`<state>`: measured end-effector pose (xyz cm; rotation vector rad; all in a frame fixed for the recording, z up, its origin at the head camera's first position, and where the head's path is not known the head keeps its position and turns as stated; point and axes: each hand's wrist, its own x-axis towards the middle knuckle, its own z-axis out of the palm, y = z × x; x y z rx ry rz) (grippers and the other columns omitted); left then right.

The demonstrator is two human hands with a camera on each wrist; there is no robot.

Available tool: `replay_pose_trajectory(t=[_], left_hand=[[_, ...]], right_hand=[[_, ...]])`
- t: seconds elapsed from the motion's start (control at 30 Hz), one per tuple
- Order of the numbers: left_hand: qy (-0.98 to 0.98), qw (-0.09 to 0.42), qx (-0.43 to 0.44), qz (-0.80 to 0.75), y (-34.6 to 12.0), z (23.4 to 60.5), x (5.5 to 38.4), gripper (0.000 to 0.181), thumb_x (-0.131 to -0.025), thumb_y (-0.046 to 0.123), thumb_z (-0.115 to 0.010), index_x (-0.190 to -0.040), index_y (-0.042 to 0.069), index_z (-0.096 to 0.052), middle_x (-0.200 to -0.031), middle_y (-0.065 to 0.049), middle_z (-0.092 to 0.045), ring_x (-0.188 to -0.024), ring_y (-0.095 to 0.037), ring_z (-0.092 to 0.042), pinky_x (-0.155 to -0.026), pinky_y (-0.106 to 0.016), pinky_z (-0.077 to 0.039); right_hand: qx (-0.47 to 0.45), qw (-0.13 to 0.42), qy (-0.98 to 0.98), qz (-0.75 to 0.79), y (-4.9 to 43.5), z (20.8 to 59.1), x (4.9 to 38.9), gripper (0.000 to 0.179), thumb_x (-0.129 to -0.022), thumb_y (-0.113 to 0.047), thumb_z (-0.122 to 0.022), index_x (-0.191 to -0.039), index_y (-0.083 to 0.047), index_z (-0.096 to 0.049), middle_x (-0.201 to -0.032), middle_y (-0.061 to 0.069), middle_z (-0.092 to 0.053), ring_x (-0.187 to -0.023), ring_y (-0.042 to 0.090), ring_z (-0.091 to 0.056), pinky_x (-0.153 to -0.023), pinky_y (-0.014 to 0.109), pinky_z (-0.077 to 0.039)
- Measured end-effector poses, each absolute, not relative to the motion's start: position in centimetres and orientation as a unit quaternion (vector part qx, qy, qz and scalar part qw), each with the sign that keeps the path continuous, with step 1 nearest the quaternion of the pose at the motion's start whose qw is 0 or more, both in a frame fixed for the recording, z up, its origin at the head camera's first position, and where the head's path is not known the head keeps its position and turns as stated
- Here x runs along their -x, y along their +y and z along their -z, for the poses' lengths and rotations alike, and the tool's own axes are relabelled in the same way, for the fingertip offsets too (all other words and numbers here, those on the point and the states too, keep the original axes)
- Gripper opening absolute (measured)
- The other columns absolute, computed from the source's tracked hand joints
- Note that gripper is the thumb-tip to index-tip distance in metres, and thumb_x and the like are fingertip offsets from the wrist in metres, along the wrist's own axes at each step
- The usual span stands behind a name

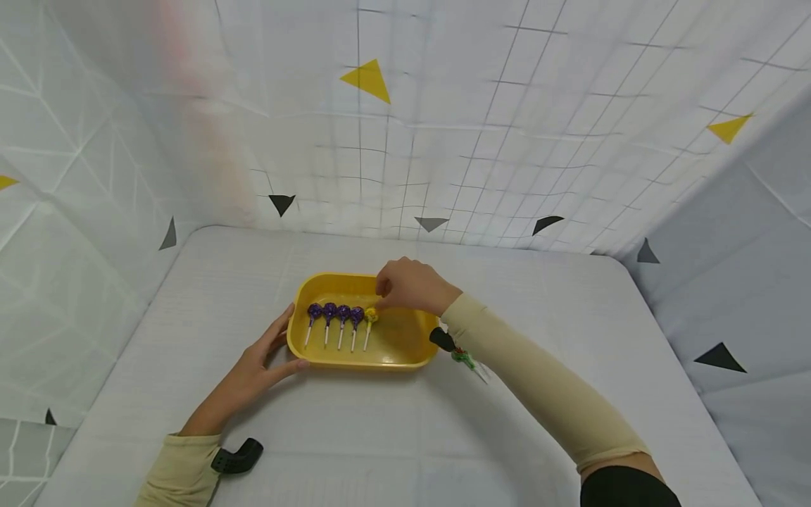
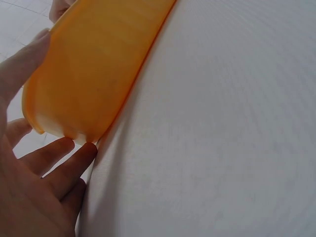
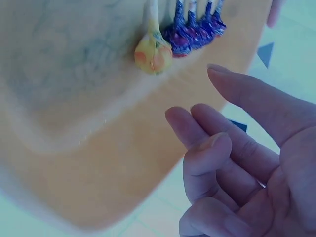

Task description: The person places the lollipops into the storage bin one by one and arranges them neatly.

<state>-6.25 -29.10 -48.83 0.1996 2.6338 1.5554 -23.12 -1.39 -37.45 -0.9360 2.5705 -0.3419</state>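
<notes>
Inside a yellow tray point(image 1: 405, 362), several purple-wrapped lollipops point(image 1: 343, 313) lie side by side, sticks toward the person. A yellow lollipop point(image 1: 371, 315) ends the row on the right; its round head shows close up in the right wrist view. My right hand point(image 1: 415, 285) hovers over the tray's far side, near the yellow lollipop. In the right wrist view that hand's thumb and loosely bent fingers stand apart with nothing between them. My left hand point(image 1: 262, 362) touches the tray's left end, with straight fingertips against the end wall and the thumb along the near side.
Green-wrapped lollipops point(image 1: 465, 359) lie on the white table point(image 1: 355, 429) right of the tray, partly hidden by the right forearm and its black wrist device point(image 1: 442, 339). White patterned curtains point(image 1: 456, 141) stand behind and at both sides.
</notes>
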Motion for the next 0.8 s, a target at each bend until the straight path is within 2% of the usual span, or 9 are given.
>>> replay_pose_trajectory(t=[0.47,0.63,0.8], left_hand=[[0.861,0.036,-0.064,-0.503,-29.1,48.7,6.2,0.102,-0.094,0.031,-0.078,-0.166,0.04,-0.007,-0.171,-0.016,-0.026,-0.152,-0.044,-0.036,-0.125,-0.062,-0.03],[0.862,0.036,-0.066,-0.501,-29.0,48.6,6.2,0.102,-0.094,0.031,-0.078,-0.167,0.039,-0.007,-0.171,-0.016,-0.026,-0.153,-0.043,-0.035,-0.124,-0.058,-0.03],[0.867,0.034,-0.067,-0.493,-29.0,48.5,6.1,0.101,-0.095,0.031,-0.077,-0.167,0.037,-0.007,-0.17,-0.017,-0.027,-0.153,-0.043,-0.035,-0.125,-0.055,-0.032]], right_hand=[[0.33,0.148,0.916,0.173,3.7,35.5,22.3,0.03,-0.092,-0.034,-0.079,-0.111,-0.012,-0.079,-0.107,0.0,-0.079,-0.103,0.022,-0.07,-0.088,0.038,-0.062],[0.315,0.143,0.916,0.202,5.9,35.0,21.9,0.025,-0.092,-0.029,-0.08,-0.111,-0.013,-0.08,-0.107,0.0,-0.079,-0.087,0.018,-0.069,-0.074,0.032,-0.062],[0.308,0.128,0.917,0.217,8.0,35.3,21.2,0.025,-0.092,-0.027,-0.08,-0.113,-0.015,-0.079,-0.106,-0.004,-0.078,-0.076,0.017,-0.061,-0.06,0.027,-0.055]])
